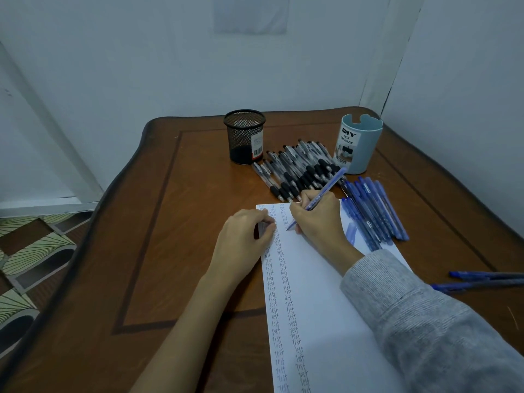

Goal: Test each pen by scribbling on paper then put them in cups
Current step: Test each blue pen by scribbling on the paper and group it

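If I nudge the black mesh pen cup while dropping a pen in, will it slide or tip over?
The black mesh cup looks empty and thin-walled, so it is probably light and likely to slide on the glossy wooden table. Its base seems nearly as wide as its rim, so tipping looks less likely than sliding. The black pens lying beside it could probably stop a push that way.

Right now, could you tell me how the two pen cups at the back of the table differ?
The black mesh cup is see-through wire with a plain round rim; the light blue cup has solid walls and a notched rim. The black mesh cup carries a small barcode sticker, the light blue cup a large label reading DIY Desk Organizer. Both stand upright beside the pile of black pens, and neither shows any pens inside.
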